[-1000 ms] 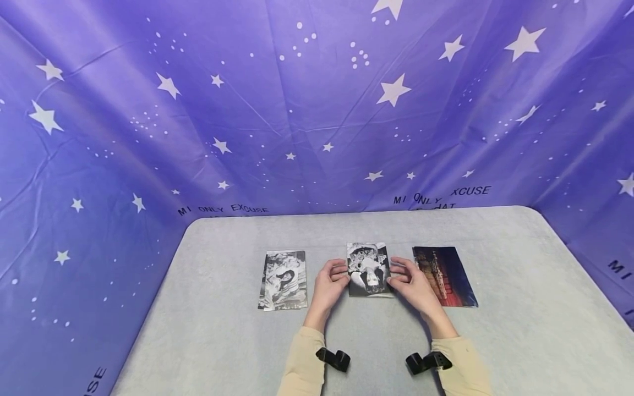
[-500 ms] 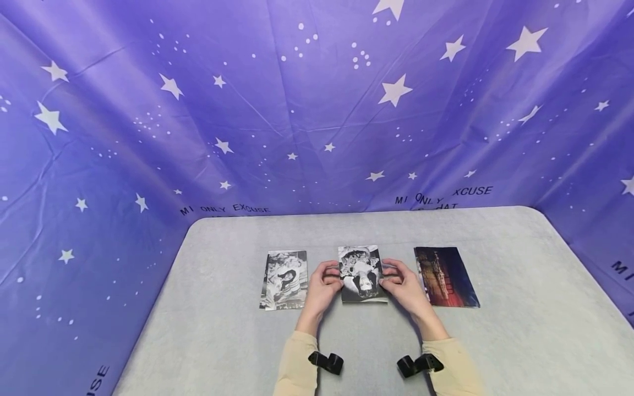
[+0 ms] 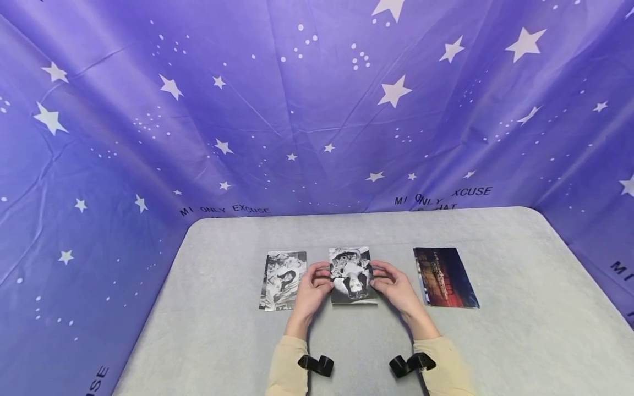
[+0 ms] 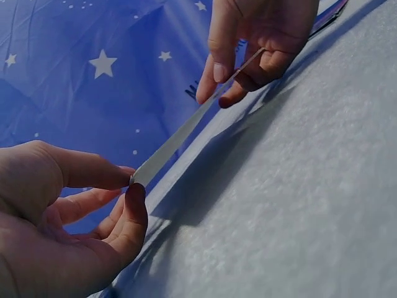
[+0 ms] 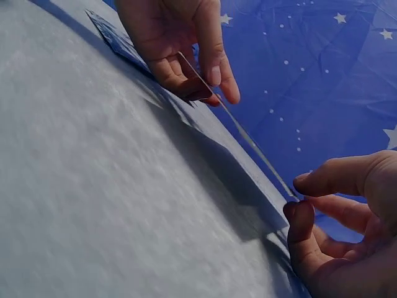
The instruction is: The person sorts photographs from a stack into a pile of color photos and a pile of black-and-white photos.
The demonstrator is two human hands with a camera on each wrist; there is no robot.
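In the head view a black-and-white photo print [image 3: 351, 275] is held between both hands, its picture facing up. My left hand [image 3: 311, 289] pinches its left edge. At the opposite edge, my right hand [image 3: 397, 289] pinches it too. The left wrist view shows the print [image 4: 167, 152] edge-on, raised off the table with a shadow below it. Thumb and fingers of the right hand [image 5: 347, 214] meet at the print's edge in the right wrist view. Another black-and-white photo stack [image 3: 281, 280] lies just left of the left hand, partly overlapped by it.
A dark red-and-blue photo stack [image 3: 446, 276] lies to the right of the right hand. All of this is on a grey table [image 3: 535, 330]. Behind it hangs a blue-purple curtain [image 3: 307, 110] with white stars and lettering.
Both hands have moved left together with the held photo print, closer to the left stack and away from the right one. The two side stacks stay in place.
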